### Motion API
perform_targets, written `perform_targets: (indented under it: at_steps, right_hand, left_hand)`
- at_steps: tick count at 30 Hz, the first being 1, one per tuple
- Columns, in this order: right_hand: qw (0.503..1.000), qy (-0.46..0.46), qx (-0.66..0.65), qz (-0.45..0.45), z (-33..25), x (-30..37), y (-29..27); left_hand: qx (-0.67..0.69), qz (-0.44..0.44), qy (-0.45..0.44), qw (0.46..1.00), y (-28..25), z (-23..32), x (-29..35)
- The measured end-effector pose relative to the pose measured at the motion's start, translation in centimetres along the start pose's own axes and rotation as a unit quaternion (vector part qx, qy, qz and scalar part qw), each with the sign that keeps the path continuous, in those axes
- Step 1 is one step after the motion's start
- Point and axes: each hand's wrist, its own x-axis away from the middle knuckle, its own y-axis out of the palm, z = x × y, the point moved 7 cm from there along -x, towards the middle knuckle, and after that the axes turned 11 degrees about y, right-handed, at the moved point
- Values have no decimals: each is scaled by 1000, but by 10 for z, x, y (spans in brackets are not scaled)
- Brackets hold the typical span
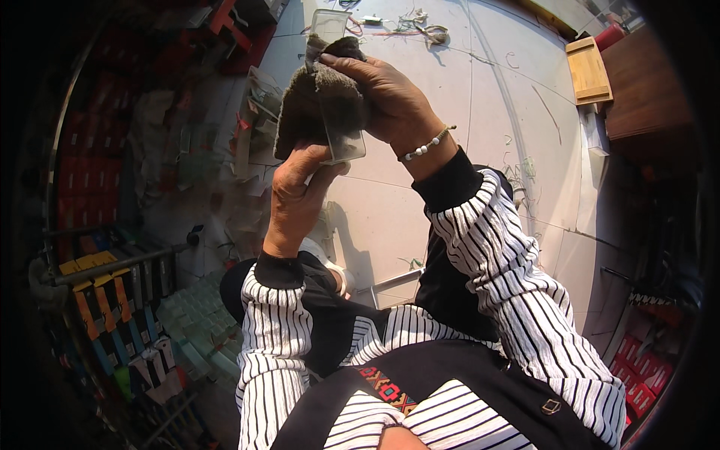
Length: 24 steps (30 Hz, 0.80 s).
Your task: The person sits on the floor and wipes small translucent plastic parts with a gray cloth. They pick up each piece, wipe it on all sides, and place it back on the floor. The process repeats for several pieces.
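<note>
In front of me, at the upper middle, I hold up a long, clear plastic box [347,144], tilted slightly. My left hand [296,191] grips its lower end between thumb and fingers. A grey-brown cloth [300,112] is wrapped about the middle of the box and hangs down its left side. Pressing the cloth against the box, my right hand [390,97] has its thumb on top near the upper end. Its other fingers are hidden behind the box and cloth. The box's far end sticks out above the cloth.
Many similar clear boxes [199,322] lie piled on the floor at my left. Beside them a rack holds orange and yellow packages [97,292]. Wires and scraps [409,31] litter the pale tiles ahead. A small wooden stool [589,71] stands far right; red boxes [641,375] sit lower right.
</note>
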Motion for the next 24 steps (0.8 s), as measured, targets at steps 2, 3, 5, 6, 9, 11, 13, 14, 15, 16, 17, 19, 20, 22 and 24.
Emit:
perform_targets:
  at_steps: [2, 3, 5, 6, 9, 11, 13, 14, 15, 16, 17, 19, 20, 22, 24]
  right_hand:
    - [997, -50, -50, 32, -10, 1, -8]
    - [997, -55, -57, 8, -10, 1, -5]
    - [995, -66, -78, 6, -6, 1, -3]
    - [994, -56, -92, 17, -2, 1, -3]
    - [995, -40, -87, 13, 8, 5, 4]
    - [996, -42, -78, 4, 12, 8, 12]
    - [999, -27, -47, 5, 18, 9, 18]
    - [999, -23, -32, -5, 20, 10, 22]
    - [1000, -16, -23, -9, 23, 11, 24]
    - [1000, -12, -16, -21, 25, 12, 26]
    - [1000, -4, -8, -25, 28, 13, 27]
    - [999, 0, 26, -41, 33, 13, 30]
    - [998, 13, 31, -56, 36, 13, 32]
    - [997, 15, 33, -71, 38, 13, 35]
    - [996, 15, 29, -80, 38, 13, 37]
  left_hand:
    - [-35, -1, 30, 999, 2, 5, -1]
    - [-43, 13, 37, 998, 1, 7, -1]
    - [-31, 53, 45, 997, -3, 7, -1]
    - [-11, 78, 44, 996, -5, 5, -1]
    - [14, 110, 56, 992, -9, 4, 1]
    - [44, 145, 41, 988, -15, -2, 1]
    - [43, 161, 50, 985, -20, -3, 0]
    - [41, 168, 59, 983, -24, -3, -2]
    - [42, 181, 61, 981, -28, -3, -3]
    - [41, 187, 69, 979, -31, -1, -5]
    - [1, 185, 77, 980, -37, 1, -7]
    - [35, 206, 57, 976, -47, 0, -12]
    - [48, 214, 55, 974, -51, 0, -14]
    - [21, 192, 73, 978, -55, 5, -19]
    - [5, 184, 80, 980, -58, 9, -20]
